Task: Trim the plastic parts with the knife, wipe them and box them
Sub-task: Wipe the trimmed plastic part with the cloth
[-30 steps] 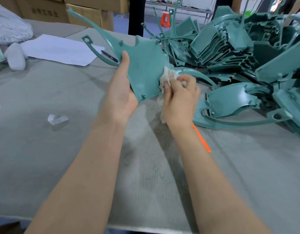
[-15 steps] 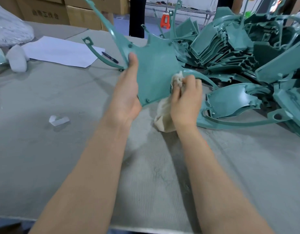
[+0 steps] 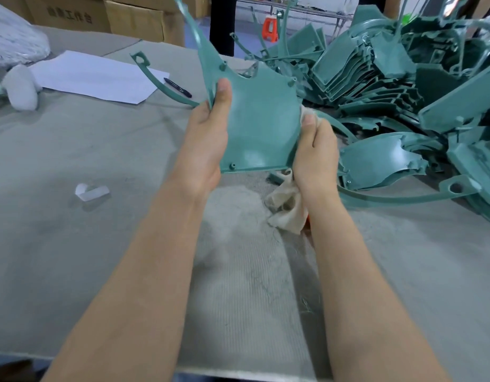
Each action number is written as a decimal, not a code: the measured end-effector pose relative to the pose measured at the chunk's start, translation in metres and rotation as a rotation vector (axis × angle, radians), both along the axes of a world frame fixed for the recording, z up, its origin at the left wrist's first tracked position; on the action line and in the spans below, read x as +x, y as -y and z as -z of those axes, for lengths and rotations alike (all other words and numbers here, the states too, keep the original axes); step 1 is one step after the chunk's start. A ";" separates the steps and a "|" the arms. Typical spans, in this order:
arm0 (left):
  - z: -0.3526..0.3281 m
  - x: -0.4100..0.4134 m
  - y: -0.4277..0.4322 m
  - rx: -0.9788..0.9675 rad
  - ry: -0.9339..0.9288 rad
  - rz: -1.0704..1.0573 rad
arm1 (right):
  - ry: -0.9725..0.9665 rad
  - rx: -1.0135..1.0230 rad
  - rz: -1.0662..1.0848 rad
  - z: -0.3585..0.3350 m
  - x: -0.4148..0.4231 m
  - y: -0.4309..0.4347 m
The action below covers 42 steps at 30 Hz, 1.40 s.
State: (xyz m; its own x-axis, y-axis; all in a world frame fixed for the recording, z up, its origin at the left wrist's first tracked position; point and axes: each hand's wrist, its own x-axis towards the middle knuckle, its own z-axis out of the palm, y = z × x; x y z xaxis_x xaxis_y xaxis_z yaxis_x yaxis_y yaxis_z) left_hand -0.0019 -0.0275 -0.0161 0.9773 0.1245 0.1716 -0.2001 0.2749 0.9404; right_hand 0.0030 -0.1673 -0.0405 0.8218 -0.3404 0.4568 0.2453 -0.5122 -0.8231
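**Both hands on one part, cloth at its right edge**

Your left hand grips the teal plastic part by its left edge. The thumb lies flat on the face turned toward you, and the fingers are hidden behind it. You hold the part nearly upright above the tabletop, between your two hands. Its thin curved arms reach up and out to the left.

Your right hand is closed around a pale cloth and presses it to the part's right edge, with the thumb on top of the bunched fabric. The loose end of the cloth hangs below your wrist and trails onto the tabletop. A sliver of orange shows beside it, but too little to tell what it is.

The pile of teal parts fills the right side of the tabletop, just past your right hand; some are stacked in rows and others are tangled. One loose part lies flat just beside your right hand.

To the left, a white sheet of paper lies with a black pen at its corner. A small translucent scrap sits alone nearer to you. Cardboard boxes stand beyond the far edge, and an orange stool stands on the floor behind.
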 end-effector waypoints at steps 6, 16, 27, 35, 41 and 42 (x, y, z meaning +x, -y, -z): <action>-0.004 -0.011 0.013 0.359 0.254 -0.092 | -0.259 0.623 0.122 0.001 0.004 0.011; 0.003 0.000 0.028 -0.286 -0.050 0.118 | -0.118 1.325 -0.675 -0.026 -0.030 -0.035; 0.014 0.001 0.036 -0.032 0.063 0.134 | -0.055 1.213 -0.341 -0.022 -0.023 -0.047; 0.029 0.001 0.041 0.188 -0.141 0.594 | 0.021 0.961 -0.057 -0.031 -0.026 -0.012; 0.014 0.014 0.021 -0.326 -0.196 0.082 | 0.029 0.664 -0.177 -0.023 -0.020 -0.018; 0.013 0.016 0.016 -0.427 -0.219 0.068 | 0.049 0.678 -0.212 -0.022 -0.019 -0.017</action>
State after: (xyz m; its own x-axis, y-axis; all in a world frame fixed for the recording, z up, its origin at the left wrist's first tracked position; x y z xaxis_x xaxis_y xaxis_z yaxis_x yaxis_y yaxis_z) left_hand 0.0142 -0.0433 -0.0290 0.9931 0.0733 -0.0912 0.0216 0.6515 0.7584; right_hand -0.0165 -0.1500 -0.0184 0.8856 -0.3981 0.2393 0.3280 0.1712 -0.9290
